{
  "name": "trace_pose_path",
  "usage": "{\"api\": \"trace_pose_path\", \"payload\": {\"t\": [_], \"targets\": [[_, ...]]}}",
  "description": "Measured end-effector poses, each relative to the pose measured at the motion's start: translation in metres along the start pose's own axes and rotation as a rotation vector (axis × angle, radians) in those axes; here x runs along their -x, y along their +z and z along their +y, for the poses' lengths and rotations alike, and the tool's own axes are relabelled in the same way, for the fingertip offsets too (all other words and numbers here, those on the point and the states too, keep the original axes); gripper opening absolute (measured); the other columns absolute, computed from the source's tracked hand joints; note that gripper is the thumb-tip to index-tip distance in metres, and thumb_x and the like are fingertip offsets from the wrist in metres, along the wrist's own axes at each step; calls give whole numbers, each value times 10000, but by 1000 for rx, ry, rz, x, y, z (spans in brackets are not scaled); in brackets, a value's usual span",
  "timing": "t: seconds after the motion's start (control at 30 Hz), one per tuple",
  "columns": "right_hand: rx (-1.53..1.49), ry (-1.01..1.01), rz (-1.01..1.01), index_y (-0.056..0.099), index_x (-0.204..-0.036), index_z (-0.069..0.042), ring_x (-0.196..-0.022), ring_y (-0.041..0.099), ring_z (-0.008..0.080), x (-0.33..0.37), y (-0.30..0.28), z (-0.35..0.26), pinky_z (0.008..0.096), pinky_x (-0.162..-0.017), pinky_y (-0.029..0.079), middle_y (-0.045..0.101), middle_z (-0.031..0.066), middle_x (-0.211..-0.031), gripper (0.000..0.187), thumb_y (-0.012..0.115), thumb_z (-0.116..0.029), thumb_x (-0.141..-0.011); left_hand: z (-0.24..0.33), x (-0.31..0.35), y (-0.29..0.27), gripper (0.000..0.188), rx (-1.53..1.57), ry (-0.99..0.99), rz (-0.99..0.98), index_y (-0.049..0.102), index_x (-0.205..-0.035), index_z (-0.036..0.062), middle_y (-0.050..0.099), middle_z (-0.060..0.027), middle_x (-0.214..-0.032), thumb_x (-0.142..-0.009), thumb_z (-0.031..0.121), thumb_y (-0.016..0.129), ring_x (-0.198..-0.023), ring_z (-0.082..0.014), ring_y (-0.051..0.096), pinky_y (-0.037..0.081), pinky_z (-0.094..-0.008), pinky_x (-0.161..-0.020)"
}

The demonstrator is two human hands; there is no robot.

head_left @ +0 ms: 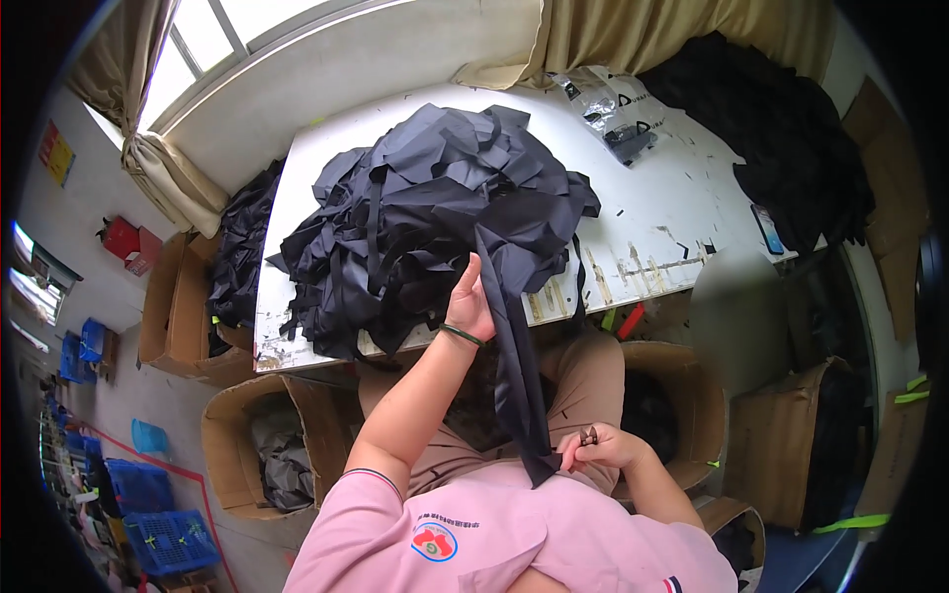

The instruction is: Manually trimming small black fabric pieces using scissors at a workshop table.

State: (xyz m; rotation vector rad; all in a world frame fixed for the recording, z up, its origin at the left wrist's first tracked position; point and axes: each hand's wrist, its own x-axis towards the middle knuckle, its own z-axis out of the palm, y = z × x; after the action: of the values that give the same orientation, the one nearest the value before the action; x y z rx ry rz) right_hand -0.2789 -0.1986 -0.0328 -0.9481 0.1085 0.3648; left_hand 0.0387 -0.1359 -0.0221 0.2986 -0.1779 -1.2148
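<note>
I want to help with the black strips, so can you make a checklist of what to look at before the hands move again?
1. Left hand grips the upper part of the black strip: ok.
2. Right hand pinches the strip's lower end: ok.
3. Strip hangs straight between both hands: ok.
4. Strip's top is free of the pile of black fabric: cannot tell.
5. Small tool in the right hand is safely pointed away: cannot tell.
6. Cardboard box by the white table stands open: ok.

I sit in a sewing workshop: a big cloth pile (435, 217) on my surface (652, 198), boxes (267, 445) of scraps around me.
</note>
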Motion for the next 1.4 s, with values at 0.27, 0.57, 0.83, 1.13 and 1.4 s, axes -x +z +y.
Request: {"api": "trace_pose_path", "payload": {"t": [0.27,0.57,0.83,1.13,1.4], "targets": [[710,-472,897,655,-1048,-24,-646,550,68,-10,-23,-25,211,-597,472,659,54,-860,194,548,-159,-959,-27,44,43,248,-913,637,203,597,-1102,21,646,-69,-1007,-860,-15,635,-857,-161,631,504,-279,-795],[488,-612,761,610,-1083,18,-682,542,47,-89,36,-116,201,-629,446,636,21,-838,287,656,-197,-898,-47,94,42,471,-2051,771,-52,624,-1125,47,559,-140,-983,-660,-28,625,-760,-325,594,505,-402,-650],[829,-346,796,642,-1059,-21,-755,538,46,-86,55,-96,214,-641,447,604,0,-825,324,756,-169,-795,-49,120,26,322,-2156,743,-58,648,-1006,51,556,-109,-954,-691,-15,637,-660,-274,595,499,-360,-560],[496,-506,785,656,-954,17,-723,550,49,-91,44,-77,218,-653,458,643,12,-799,151,631,-125,-907,-55,130,41,297,-1801,688,-93,632,-1067,12,549,-155,-994,-778,65,672,-683,-295,606,513,-341,-607],[800,-594,728,629,-976,30,-736,534,61,-95,65,-81,234,-657,449,633,37,-800,221,705,-133,-847,-59,137,50,284,-1726,629,-58,662,-1067,46,579,-129,-951,-786,16,673,-794,-247,618,502,-321,-688]]}}
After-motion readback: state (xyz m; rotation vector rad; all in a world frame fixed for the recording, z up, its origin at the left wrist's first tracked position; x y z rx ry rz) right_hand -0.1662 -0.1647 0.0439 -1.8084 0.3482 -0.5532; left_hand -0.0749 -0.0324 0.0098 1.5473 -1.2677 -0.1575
